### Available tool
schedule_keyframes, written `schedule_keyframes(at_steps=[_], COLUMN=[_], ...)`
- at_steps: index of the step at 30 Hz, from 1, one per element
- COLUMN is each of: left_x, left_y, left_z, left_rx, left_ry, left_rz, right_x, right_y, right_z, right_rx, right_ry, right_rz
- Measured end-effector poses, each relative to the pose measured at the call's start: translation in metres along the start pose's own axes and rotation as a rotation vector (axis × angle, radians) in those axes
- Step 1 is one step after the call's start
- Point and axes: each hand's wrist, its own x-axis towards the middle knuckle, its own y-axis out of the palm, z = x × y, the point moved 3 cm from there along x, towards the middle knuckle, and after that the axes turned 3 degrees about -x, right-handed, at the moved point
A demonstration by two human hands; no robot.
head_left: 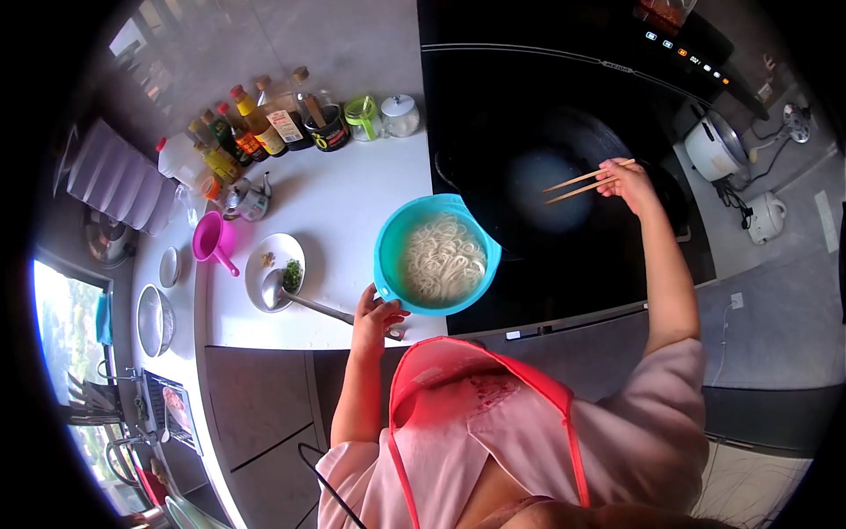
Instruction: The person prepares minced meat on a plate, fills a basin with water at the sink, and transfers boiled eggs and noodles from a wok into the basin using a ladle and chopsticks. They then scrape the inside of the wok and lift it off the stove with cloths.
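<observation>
My left hand (376, 319) is closed on the near-left edge of a turquoise bowl (384, 240), which has a pouring lip on its right side. Pale noodles (443, 257) lie in liquid inside the bowl. Over the dark stove my right hand (629, 187) grips a pair of chopsticks (586, 181), their tips pointing left above a cloudy, steamy round area (551, 189) that looks like a pan of liquid. Left of the bowl, a white plate (254, 280) carries chopped greens (293, 275), small brownish bits and a ladle (272, 289); the ladle's handle runs toward my left hand.
Several sauce bottles (257, 123) and two jars (400, 115) line the wall. A pink dipper (211, 236) and a metal kettle (252, 201) stand farther left. On the right are a white electric pot (712, 148) and a small white appliance (765, 217).
</observation>
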Motion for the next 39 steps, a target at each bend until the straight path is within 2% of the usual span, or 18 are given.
schedule_keyframes(at_steps=[7, 10, 16, 23, 31, 37, 39], left_x=[0.005, 0.005, 0.006, 0.006, 0.007, 0.008, 0.008], left_y=[-0.004, -0.005, -0.006, -0.005, -0.007, -0.008, -0.007], left_z=[0.006, 0.006, 0.009, 0.009, 0.008, 0.007, 0.007], left_rx=[-0.046, -0.059, -0.100, -0.118, -0.083, -0.058, -0.052], left_ry=[0.008, 0.014, 0.026, 0.029, 0.028, 0.011, 0.006], left_rz=[-0.012, -0.016, -0.024, -0.022, 0.009, 0.027, 0.038], right_x=[-0.005, 0.003, 0.035, 0.030, -0.004, -0.044, -0.062], right_y=[-0.056, -0.071, -0.025, -0.004, 0.016, 0.052, 0.075], right_z=[0.027, 0.020, -0.026, -0.025, 0.011, 0.059, 0.072], right_rx=[-0.028, -0.131, 0.120, 0.240, 0.372, 0.416, 0.417], right_ry=[-0.084, 0.013, 0.048, 0.079, 0.068, -0.031, -0.080], right_rz=[-0.093, -0.128, -0.006, -0.031, -0.063, 0.027, 0.136])
